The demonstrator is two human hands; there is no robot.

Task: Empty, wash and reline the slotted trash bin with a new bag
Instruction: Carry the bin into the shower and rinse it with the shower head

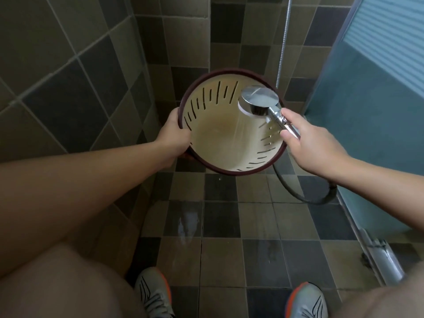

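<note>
Gripping, left hand: the left hand (172, 136) reaches forward on a bare, outstretched arm and clasps the left side of the bin's rim, fingers curled round the outside wall and thumb over the edge.
Right hand: the right hand (307, 141) comes in from the right with fingers and thumb wrapped round the chrome handle of the shower head (259, 101), wrist bent slightly down.
Trash bin: the slotted trash bin (220, 134) is held off the floor between the two hands, tipped so that its mouth faces the camera; it holds no bag.
Bin material: round, tapering plastic, cream inside with a brownish stain toward the bottom, a dark maroon rim, and narrow slots cut round the upper wall.
Shower head: round, shiny metal disc with a pale face, poised over the right part of the bin's mouth; a thin sheet of water falls from it into the bin.
Hose: a dark flexible hose (305, 196) loops down from the handle, below the right wrist.
Floor: square tiles (220, 226) in mixed grey, black and tan, with wet patches.
Walls: the same tiles, meeting in a corner behind the bin.
Door: a frosted bluish glass panel (376, 111) on the right with a metal rail along its foot.
Feet: grey shoes (153, 292) with orange trim at the bottom edge.
</note>
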